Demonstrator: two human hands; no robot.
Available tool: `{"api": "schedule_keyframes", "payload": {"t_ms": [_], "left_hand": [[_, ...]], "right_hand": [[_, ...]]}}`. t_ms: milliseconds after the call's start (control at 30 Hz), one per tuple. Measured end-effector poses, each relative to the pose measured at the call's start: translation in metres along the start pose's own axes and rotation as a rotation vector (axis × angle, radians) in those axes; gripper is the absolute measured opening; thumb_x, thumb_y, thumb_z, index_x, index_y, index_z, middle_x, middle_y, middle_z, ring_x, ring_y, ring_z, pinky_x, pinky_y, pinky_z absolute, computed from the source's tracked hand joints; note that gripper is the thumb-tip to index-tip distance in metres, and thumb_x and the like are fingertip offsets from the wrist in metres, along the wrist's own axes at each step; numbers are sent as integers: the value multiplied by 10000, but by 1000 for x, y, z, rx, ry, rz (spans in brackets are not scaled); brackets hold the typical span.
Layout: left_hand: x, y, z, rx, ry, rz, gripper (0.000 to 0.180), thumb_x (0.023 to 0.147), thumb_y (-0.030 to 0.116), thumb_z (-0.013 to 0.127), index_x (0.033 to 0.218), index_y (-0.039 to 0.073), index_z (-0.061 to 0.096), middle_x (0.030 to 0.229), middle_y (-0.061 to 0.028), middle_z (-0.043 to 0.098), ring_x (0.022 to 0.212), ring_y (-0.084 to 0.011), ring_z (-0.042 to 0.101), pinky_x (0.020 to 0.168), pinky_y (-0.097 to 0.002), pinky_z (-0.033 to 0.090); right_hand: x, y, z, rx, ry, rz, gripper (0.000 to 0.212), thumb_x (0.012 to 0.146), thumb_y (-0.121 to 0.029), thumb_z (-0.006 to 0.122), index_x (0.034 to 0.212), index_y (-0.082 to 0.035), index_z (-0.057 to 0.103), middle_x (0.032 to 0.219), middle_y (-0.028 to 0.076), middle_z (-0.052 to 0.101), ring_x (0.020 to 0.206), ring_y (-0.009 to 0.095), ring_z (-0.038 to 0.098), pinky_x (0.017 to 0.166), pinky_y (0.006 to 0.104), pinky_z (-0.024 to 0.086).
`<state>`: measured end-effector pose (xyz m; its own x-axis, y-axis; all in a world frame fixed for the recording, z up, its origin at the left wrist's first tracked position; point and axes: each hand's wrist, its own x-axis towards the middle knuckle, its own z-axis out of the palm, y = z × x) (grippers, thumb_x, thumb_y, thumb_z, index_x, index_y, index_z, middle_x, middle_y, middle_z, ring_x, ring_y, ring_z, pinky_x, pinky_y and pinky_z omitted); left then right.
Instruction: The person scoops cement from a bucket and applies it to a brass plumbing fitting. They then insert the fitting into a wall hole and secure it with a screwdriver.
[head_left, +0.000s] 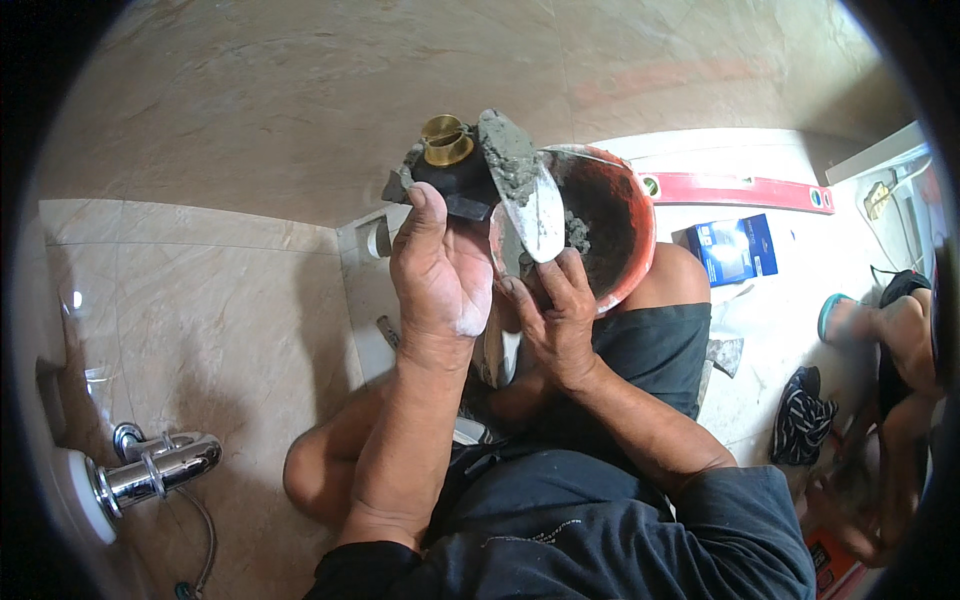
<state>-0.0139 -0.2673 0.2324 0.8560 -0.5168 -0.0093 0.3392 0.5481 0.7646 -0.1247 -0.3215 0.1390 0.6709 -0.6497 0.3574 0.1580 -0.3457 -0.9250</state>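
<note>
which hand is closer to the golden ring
Left. The left hand holds the black fitting beneath the golden ring; the right hand is farther, lower right, at the white blade.

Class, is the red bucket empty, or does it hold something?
Not empty: grey mortar shows inside the red bucket; how full, I cannot tell.

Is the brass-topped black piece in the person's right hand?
No, the left hand holds the black piece, while the right hand holds the mortar-loaded blade.

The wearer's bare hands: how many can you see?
2. The left hand holds a black fitting with a round brass top; the right hand, lower and to its right, holds a pale blade loaded with grey mortar.
</note>
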Motion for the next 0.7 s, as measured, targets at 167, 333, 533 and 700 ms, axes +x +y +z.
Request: {"api": "schedule_keyframes", "payload": {"t_ms": [167, 333, 533, 700], "left_hand": [[6, 5, -6, 52, 33, 49, 580, 1042, 400, 613, 1447, -1, 507, 1408, -150, 611, 1298, -286, 582, 1172, -472, 411], [15, 18, -21, 97, 47, 146, 614, 1007, 350, 685, 1454, -12, 471, 1401, -148, 595, 1274, -270, 579, 1137, -430, 448], [8, 25, -22, 64, 19, 90, 511, 1023, 328, 670, 1367, -38, 575, 1360, -142, 642, 1277, -251, 605, 1107, -427, 485], [-3, 21, -23, -20, 25, -97, 479, 1030, 343, 655, 1325, -33, 618, 1310, -138, 686, 1229, -255, 650, 1110, -413, 491]], "right_hand": [[-20, -3, -4, -63, -89, 23, 305, 878, -10, 747, 1164, 27, 650, 1007, 182, 555, 906, 349, 578, 803, 415, 494], [-47, -12, -34, 12, -186, 140, 270, 892, -8, 723, 1141, 44, 633, 981, 176, 549, 886, 329, 580, 809, 374, 490], [-15, -34, -66, 698, -316, 555, 439, 1094, -341, 478, 1257, 38, 626, 740, 24, 552, 593, 86, 483, 584, 240, 420], [17, -22, -63, 937, -481, 496, 472, 1120, -408, 416, 1160, -1, 652, 741, 37, 596, 584, 89, 497, 560, 227, 403]]}}
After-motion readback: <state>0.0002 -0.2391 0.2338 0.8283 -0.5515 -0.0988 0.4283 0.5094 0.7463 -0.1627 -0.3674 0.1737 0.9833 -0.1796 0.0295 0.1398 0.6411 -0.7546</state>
